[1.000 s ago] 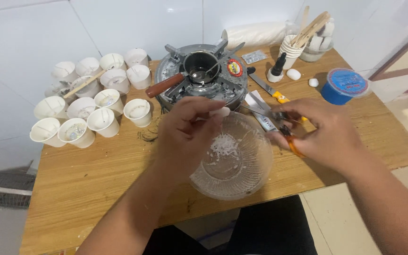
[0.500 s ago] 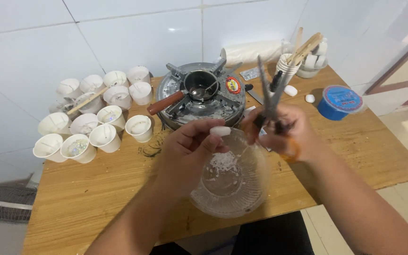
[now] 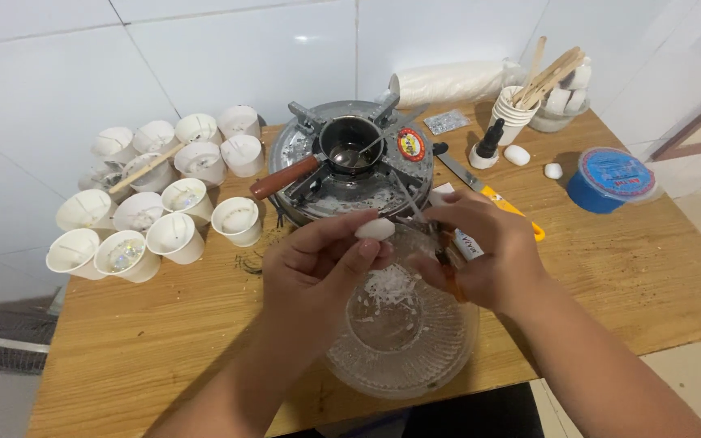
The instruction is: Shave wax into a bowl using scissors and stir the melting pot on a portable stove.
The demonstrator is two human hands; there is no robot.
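Paper cups point(image 3: 164, 195): about twelve; glass bowl point(image 3: 403, 328): one; stove point(image 3: 350, 158): one.

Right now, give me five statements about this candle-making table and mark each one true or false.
1. The left hand pinches a small white wax piece above the glass bowl. True.
2. The right hand holds a wooden spoon. False: it grips scissors with an orange handle.
3. The paper cups stand left of the stove. True.
4. The blue tub sits inside the glass bowl. False: it stands apart near the table's right edge.
5. The pot on the stove has a brown handle. True.
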